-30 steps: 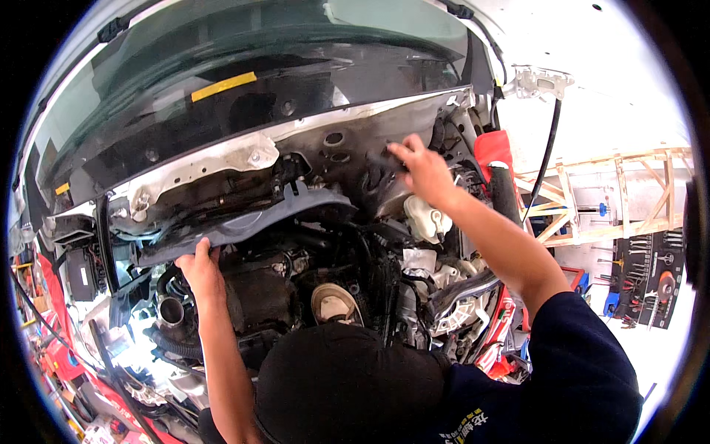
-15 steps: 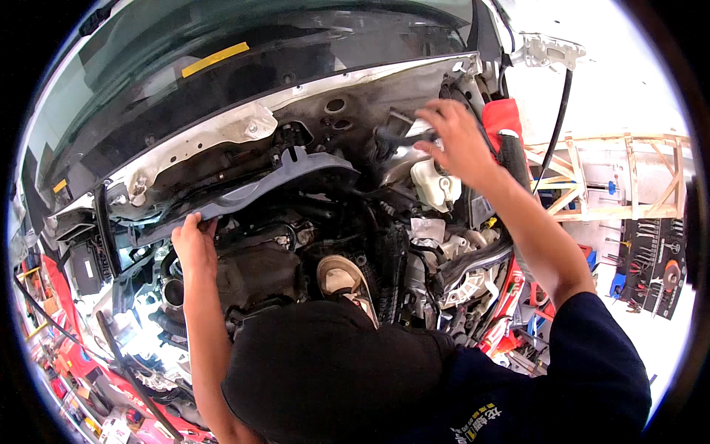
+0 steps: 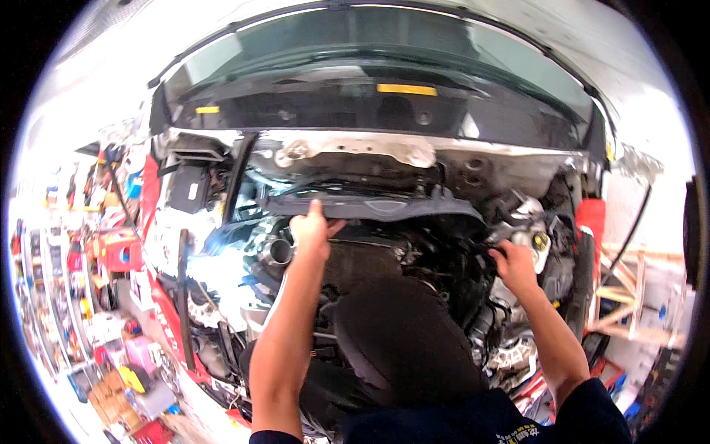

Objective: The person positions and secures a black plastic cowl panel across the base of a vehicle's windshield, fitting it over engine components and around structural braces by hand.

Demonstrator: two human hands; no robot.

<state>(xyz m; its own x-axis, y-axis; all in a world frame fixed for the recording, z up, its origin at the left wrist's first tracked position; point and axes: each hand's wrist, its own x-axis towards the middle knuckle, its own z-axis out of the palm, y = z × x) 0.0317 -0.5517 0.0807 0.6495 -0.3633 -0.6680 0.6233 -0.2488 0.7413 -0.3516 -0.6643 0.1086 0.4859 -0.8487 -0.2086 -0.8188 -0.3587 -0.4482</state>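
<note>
My left hand (image 3: 313,231) grips the left part of a long grey plastic cowl panel (image 3: 384,209), thumb over its upper edge and fingers below. The panel lies crosswise over the back of a car's engine bay. Beyond its right end, my right hand (image 3: 515,266) is low over dark hoses and parts, fingers curled in; what they hold, if anything, cannot be made out. A whitish fluid reservoir (image 3: 542,250) with a yellowish cap stands just right of that hand. In front of the panel is the dark engine cover (image 3: 362,268), partly hidden by a dark cap.
The windshield (image 3: 325,70) with yellow tape strips (image 3: 407,89) lies beyond the bay. A black upright strut (image 3: 240,177) stands left of the panel. Red fender covers (image 3: 590,217) flank the bay. Shelves and tools fill the left side; a wooden frame (image 3: 629,296) stands at right.
My right hand has come down and nearer from the far right of the bay to beside the reservoir. My left hand stays on the cowl panel. The view has swung left.
</note>
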